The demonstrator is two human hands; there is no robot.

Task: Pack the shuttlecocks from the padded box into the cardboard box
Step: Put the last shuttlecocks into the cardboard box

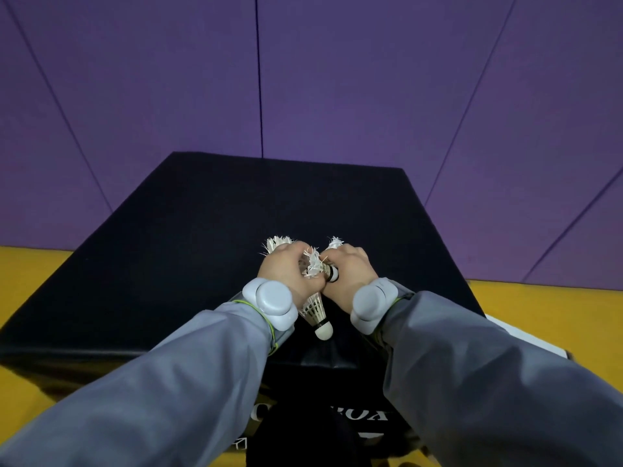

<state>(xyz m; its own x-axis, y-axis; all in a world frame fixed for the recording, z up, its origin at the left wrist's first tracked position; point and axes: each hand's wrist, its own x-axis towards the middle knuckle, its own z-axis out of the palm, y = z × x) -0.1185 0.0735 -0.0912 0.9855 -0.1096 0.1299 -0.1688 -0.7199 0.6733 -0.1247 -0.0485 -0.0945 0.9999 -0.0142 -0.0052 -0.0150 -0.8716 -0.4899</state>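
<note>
Purple panelled wall (337,79), dark seams, yellow floor (556,318), perhaps matting

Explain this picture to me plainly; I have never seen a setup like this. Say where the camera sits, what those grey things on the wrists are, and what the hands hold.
There is no machine here: a person works bare-handed, and the one camera sits on their head, looking down. The left hand and right hand meet over a large black padded surface on a yellow floor. Both are closed around white feathered shuttlecocks. The grey wrist devices are strapped-on bands; their purpose cannot be told. A black box with lettering lies nearest the person.
</note>
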